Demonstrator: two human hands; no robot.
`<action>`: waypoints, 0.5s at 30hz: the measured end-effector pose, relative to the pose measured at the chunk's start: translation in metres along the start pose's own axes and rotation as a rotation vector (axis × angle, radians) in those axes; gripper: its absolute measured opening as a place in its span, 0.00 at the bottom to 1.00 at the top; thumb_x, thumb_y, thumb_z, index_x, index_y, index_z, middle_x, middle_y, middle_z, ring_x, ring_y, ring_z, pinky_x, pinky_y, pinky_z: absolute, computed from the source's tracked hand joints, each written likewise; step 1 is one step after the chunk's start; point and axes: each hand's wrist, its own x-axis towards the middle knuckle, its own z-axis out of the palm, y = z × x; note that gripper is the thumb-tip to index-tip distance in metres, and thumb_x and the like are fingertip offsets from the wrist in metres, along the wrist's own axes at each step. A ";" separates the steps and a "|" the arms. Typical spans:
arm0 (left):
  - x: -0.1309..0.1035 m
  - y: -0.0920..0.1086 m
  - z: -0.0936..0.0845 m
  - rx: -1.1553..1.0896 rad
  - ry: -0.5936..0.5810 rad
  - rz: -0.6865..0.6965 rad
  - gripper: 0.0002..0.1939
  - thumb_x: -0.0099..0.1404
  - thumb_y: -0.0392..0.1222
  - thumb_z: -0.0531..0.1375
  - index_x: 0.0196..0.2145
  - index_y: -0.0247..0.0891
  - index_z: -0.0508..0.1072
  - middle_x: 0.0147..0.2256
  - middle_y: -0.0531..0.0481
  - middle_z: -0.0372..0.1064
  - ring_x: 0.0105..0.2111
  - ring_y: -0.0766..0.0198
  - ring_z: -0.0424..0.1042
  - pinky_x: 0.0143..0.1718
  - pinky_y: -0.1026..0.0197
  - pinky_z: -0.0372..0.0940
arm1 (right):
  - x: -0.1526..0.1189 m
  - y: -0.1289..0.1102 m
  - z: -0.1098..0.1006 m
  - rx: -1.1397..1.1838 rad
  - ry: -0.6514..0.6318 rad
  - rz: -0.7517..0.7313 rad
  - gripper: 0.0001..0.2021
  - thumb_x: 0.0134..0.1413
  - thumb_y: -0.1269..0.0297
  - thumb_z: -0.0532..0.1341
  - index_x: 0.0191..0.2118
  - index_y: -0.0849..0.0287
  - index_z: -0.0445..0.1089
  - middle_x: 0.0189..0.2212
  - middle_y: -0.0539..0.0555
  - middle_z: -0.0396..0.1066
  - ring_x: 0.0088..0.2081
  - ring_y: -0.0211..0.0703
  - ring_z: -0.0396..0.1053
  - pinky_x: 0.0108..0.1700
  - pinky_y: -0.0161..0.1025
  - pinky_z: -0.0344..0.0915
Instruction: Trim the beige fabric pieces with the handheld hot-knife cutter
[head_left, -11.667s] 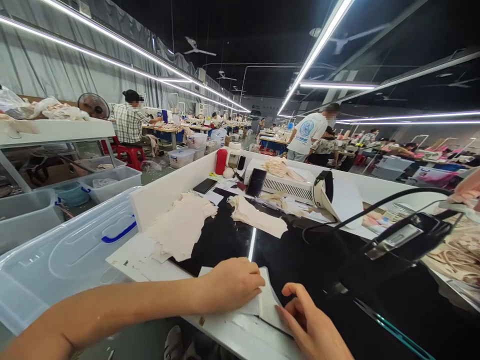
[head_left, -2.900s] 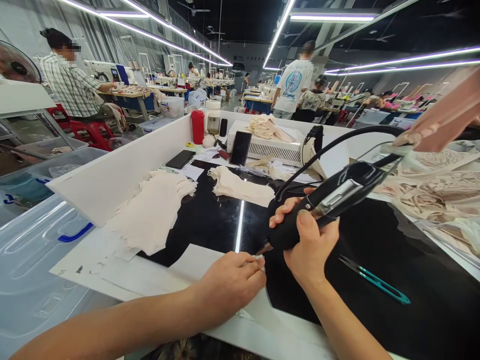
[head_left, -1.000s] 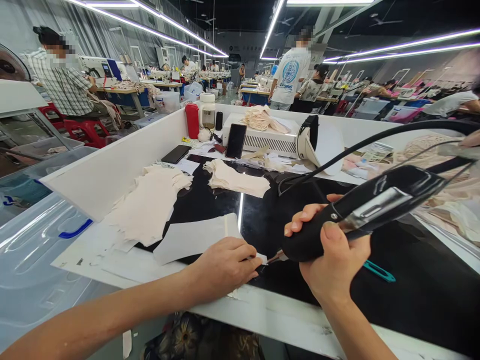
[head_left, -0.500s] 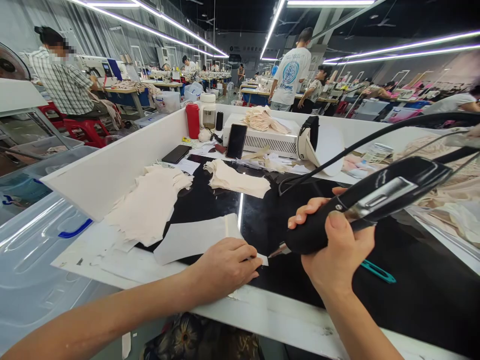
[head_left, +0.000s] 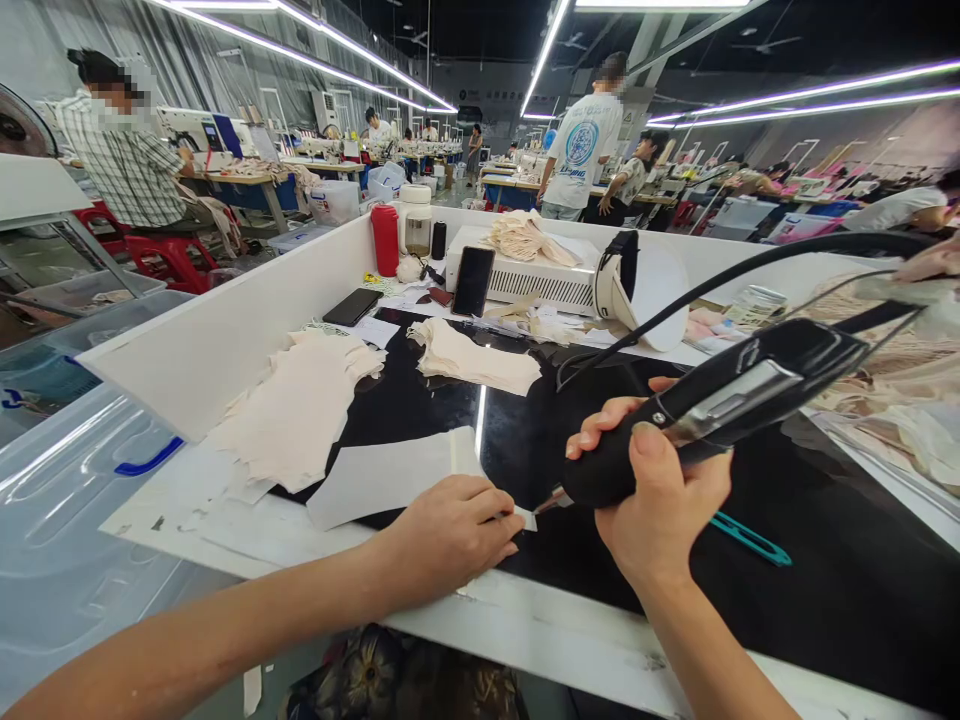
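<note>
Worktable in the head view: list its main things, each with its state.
Black tool, gripped in the right hand, tip toward the left hand
White sheet, lying flat, partly under the left hand
Teal snips, lying flat, blades hidden
Phone by the white box, propped up, screen dark
Other phone, lying flat, screen dark
Red bottle, upright
White-lidded jar, upright, lid on
Cream fabric, in two piles

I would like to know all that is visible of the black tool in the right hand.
The black tool is long and rounded, its glossy body plastic-looking, with a silver strip on its side, a screw and a narrow metal tip. The right hand grips it, tilted tip-down above the dark table top. A cord leaves its raised rear. Whether the tip touches the white piece is unclear.
</note>
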 end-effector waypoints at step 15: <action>0.001 0.001 0.000 -0.008 0.029 0.008 0.10 0.87 0.41 0.61 0.57 0.34 0.79 0.50 0.44 0.81 0.49 0.55 0.80 0.56 0.53 0.77 | -0.008 -0.007 -0.002 0.011 -0.019 0.025 0.21 0.57 0.55 0.80 0.51 0.49 0.75 0.30 0.44 0.76 0.24 0.40 0.73 0.25 0.38 0.74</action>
